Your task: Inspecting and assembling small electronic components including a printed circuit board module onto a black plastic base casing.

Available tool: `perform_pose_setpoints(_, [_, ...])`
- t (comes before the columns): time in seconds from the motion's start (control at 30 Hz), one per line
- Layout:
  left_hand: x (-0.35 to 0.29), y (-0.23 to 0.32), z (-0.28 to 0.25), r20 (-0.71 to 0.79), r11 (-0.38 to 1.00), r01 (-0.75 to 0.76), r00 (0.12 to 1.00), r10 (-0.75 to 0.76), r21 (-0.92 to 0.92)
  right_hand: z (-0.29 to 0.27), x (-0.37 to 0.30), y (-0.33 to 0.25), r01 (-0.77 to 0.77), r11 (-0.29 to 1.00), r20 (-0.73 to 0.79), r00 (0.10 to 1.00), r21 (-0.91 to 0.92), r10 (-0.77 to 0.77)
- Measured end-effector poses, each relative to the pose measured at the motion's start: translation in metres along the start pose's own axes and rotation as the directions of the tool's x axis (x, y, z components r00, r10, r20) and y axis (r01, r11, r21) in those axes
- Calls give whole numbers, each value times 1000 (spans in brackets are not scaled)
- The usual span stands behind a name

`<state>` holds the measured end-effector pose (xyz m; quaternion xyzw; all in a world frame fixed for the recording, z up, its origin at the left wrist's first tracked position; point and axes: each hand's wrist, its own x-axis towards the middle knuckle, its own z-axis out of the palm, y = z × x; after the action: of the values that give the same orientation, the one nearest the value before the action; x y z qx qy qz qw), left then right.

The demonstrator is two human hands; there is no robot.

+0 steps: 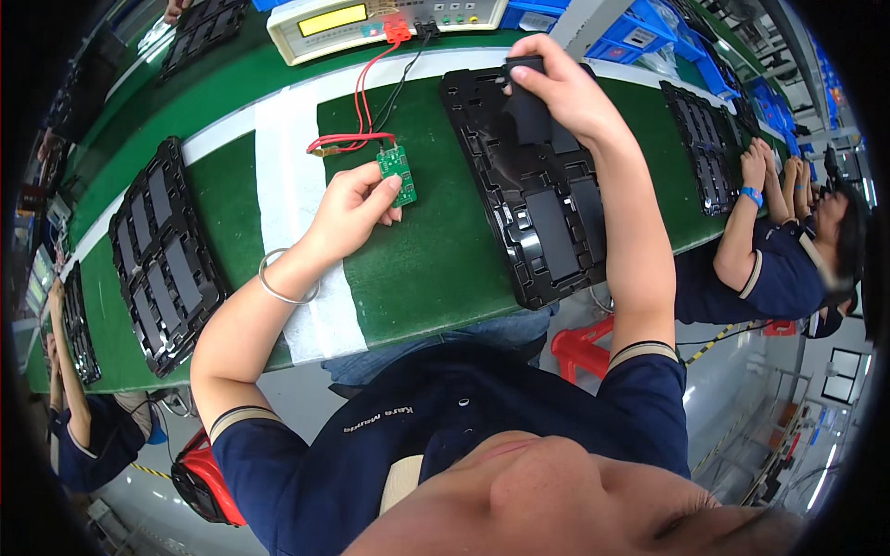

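Note:
My left hand (357,208) pinches a small green circuit board (397,176) between thumb and fingers, above the green bench. Red and black wires (362,139) run from the board's top end up to a bench meter (362,23) with a lit yellow display. My right hand (556,83) grips the top end of a flat black rectangular battery pack (530,116) over the far part of a black moulded tray (505,195). More dark flat packs (552,236) lie in that tray's near slots. The fingertips beneath the held pack are partly hidden.
At the left a second black tray (167,255) holds several flat packs. Another tray (700,148) lies farther right, beside a co-worker (769,250). Blue bins (616,37) stand at the back right. A red stool (579,352) is below the bench edge.

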<state>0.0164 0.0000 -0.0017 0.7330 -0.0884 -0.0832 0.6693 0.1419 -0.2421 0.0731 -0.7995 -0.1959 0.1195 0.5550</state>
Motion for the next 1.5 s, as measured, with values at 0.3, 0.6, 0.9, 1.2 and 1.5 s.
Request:
perform_pose_setpoints(0.3, [-2, 2, 0, 0, 1000, -14, 1000, 14, 17, 11, 3, 27, 134, 523, -54, 943, -842, -328])
perform_pose_setpoints(0.6, [-2, 2, 0, 20, 999, -32, 999, 32, 42, -28, 31, 55, -218, 503, -305, 948, -836, -95])
perform_pose_setpoints(0.9, [0, 1, -1, 28, 999, -21, 999, 20, 47, -45, 1, 13, -54, 989, 202, 976, -139, 81])
perform_pose_setpoints(1.2, [-1, 1, 1, -10, 999, -29, 1000, 29, -27, 69, -22, -20, -146, 886, 378, 925, 441, -36])
perform_pose_setpoints(1.5, [-3, -3, -2, -23, 992, -26, 999, 24, -124, 95, -22, -1, -150, 963, 357, 932, 222, 63])
